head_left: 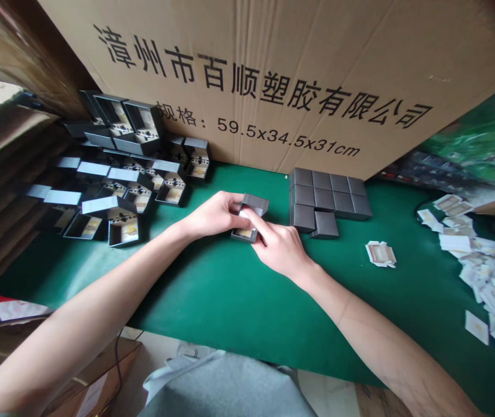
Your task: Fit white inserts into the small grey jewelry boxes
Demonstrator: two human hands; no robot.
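A small dark grey box with its lid up rests on the green table at the centre. My left hand grips its left side with curled fingers. My right hand holds the box from the right, index finger pressing into the open box where a pale insert shows. To the left lies a heap of open grey boxes with lids raised. To the right sits a neat block of closed grey boxes, stacked in rows.
A big cardboard carton with printed characters stands along the back of the table. Several white folded paper cards are scattered at the right, one small bundle nearer the centre. Cardboard sheets lean at the left.
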